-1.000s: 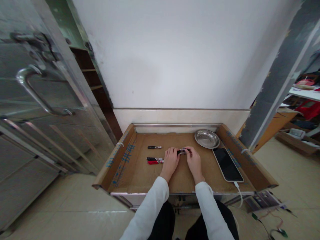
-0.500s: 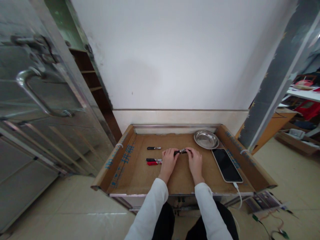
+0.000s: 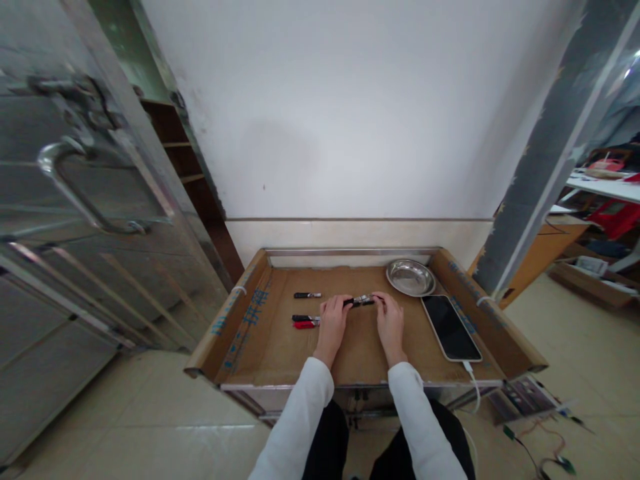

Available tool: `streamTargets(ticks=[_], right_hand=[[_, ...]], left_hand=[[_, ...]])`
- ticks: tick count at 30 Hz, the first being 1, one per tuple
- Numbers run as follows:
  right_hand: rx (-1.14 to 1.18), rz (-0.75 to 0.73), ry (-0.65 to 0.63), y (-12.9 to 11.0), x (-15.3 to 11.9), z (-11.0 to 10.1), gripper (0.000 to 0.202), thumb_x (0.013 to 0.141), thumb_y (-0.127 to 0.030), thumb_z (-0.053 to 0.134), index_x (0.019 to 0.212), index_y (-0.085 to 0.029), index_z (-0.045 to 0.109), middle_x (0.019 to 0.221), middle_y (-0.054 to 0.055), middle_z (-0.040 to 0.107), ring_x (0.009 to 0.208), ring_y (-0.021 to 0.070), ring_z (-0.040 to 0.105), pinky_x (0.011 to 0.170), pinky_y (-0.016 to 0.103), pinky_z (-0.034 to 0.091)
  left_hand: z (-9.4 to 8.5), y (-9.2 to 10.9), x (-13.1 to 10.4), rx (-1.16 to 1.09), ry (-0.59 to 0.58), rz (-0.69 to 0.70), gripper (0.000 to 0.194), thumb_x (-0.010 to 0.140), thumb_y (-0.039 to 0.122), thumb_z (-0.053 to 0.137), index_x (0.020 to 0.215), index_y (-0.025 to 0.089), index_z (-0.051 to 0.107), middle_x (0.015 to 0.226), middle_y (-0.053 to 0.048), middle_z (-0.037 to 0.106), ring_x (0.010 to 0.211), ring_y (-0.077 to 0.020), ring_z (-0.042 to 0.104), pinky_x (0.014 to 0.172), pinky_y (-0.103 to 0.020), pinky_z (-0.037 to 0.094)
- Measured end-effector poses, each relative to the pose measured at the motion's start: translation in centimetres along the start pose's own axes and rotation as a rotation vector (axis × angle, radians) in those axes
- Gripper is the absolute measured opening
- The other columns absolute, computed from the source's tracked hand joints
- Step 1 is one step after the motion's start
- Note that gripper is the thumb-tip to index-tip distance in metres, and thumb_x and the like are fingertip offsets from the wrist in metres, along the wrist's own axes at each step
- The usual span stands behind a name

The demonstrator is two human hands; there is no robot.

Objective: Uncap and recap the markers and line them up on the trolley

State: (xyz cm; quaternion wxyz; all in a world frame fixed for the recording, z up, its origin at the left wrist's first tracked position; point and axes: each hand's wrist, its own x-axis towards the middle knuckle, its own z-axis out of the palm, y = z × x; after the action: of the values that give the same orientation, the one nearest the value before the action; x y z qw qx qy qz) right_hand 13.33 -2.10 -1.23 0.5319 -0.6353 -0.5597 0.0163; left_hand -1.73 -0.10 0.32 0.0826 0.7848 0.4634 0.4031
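Note:
Between my two hands, a black marker (image 3: 361,301) with a silvery section lies crosswise over the cardboard-lined table (image 3: 280,360). The fingers of my left hand (image 3: 333,323) pinch its left end. My right hand (image 3: 389,323) has its fingertips closed on the right end. Left of my left hand, a black marker (image 3: 304,318) and a red marker (image 3: 304,325) lie side by side, their right ends partly hidden by that hand. Farther back rests another short black marker (image 3: 307,295).
A round metal dish (image 3: 411,277) stands at the back right. In front of it lies a phone (image 3: 451,328) with a white cable (image 3: 474,385) running over the front edge. Raised cardboard sides (image 3: 227,313) border the table. A metal door (image 3: 95,167) is at the left.
My left hand has shifted slightly left, covering more of the red and black pair. More of the marker's silvery part shows between my hands. The view has moved slightly.

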Motion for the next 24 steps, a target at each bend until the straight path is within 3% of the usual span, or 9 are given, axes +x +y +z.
streamTargets(ticks=[5,9,12,13,15,18,21,24], right_hand=[[0.103,-0.090,-0.151,-0.5,-0.2,0.2,0.034,0.094,-0.034,0.036,0.111,-0.021,0.061,0.114,0.008,0.066,0.106,0.0195,0.060,0.094,0.038,0.042],[0.233,-0.211,-0.304,-1.8,-0.7,0.1,0.047,0.093,-0.031,0.036,0.139,-0.025,0.039,0.137,0.007,0.051,0.125,0.0170,0.048,0.102,0.035,0.041],[0.253,-0.244,-0.341,-2.1,-0.2,0.4,0.052,0.093,-0.032,0.037,0.144,-0.025,0.028,0.143,0.007,0.043,0.132,0.0162,0.040,0.106,0.035,0.038],[0.226,-0.240,-0.333,-1.8,0.4,0.6,0.051,0.094,-0.032,0.035,0.144,-0.024,0.029,0.143,0.008,0.043,0.132,0.0163,0.039,0.106,0.036,0.037],[0.090,-0.239,-0.326,-1.0,2.2,1.4,0.042,0.094,-0.030,0.033,0.134,-0.023,0.046,0.137,0.009,0.048,0.129,0.0184,0.040,0.107,0.039,0.034],[-0.232,-0.192,-0.375,0.3,5.9,3.0,0.036,0.091,-0.023,0.039,0.120,-0.019,0.059,0.126,0.013,0.052,0.119,0.0231,0.045,0.102,0.041,0.035],[-0.483,-0.135,-0.531,0.8,9.3,4.7,0.038,0.090,-0.019,0.038,0.121,-0.019,0.060,0.118,0.014,0.054,0.113,0.0233,0.046,0.097,0.037,0.036],[-0.618,-0.086,-0.639,0.7,11.2,6.1,0.039,0.092,-0.021,0.035,0.123,-0.021,0.059,0.119,0.014,0.054,0.113,0.0230,0.046,0.096,0.035,0.035]], left_hand=[[-0.3,-0.1,-0.3,-0.036,-0.011,-0.011,0.017,0.092,0.025,0.046,0.106,0.021,0.056,0.104,-0.006,0.066,0.098,-0.0197,0.060,0.087,-0.037,0.041],[-0.2,-0.2,-0.6,-0.128,-0.047,0.038,0.022,0.093,0.024,0.044,0.113,0.022,0.054,0.109,-0.006,0.065,0.100,-0.0197,0.060,0.087,-0.037,0.045],[-0.4,-0.1,-0.7,-0.206,0.000,0.023,0.025,0.093,0.027,0.045,0.115,0.021,0.054,0.110,-0.007,0.065,0.098,-0.0191,0.062,0.085,-0.035,0.048],[-0.7,-0.1,-0.7,-0.220,0.037,-0.001,0.025,0.093,0.028,0.045,0.115,0.021,0.054,0.109,-0.008,0.065,0.096,-0.0188,0.062,0.084,-0.034,0.048],[-1.5,-0.1,-0.5,-0.197,0.107,-0.057,0.025,0.093,0.029,0.045,0.114,0.020,0.055,0.108,-0.008,0.065,0.095,-0.0189,0.062,0.084,-0.034,0.047],[-3.7,-0.4,0.1,-0.006,0.131,-0.146,0.023,0.093,0.027,0.044,0.111,0.019,0.057,0.107,-0.009,0.065,0.100,-0.0215,0.058,0.088,-0.038,0.043],[-6.0,-1.5,0.7,0.242,0.072,-0.256,0.021,0.091,0.025,0.046,0.106,0.021,0.061,0.107,-0.008,0.065,0.101,-0.0260,0.053,0.088,-0.042,0.040],[-7.5,-3.3,1.1,0.349,-0.076,-0.275,0.023,0.090,0.024,0.046,0.105,0.023,0.063,0.104,-0.007,0.065,0.098,-0.0267,0.051,0.085,-0.040,0.041]])
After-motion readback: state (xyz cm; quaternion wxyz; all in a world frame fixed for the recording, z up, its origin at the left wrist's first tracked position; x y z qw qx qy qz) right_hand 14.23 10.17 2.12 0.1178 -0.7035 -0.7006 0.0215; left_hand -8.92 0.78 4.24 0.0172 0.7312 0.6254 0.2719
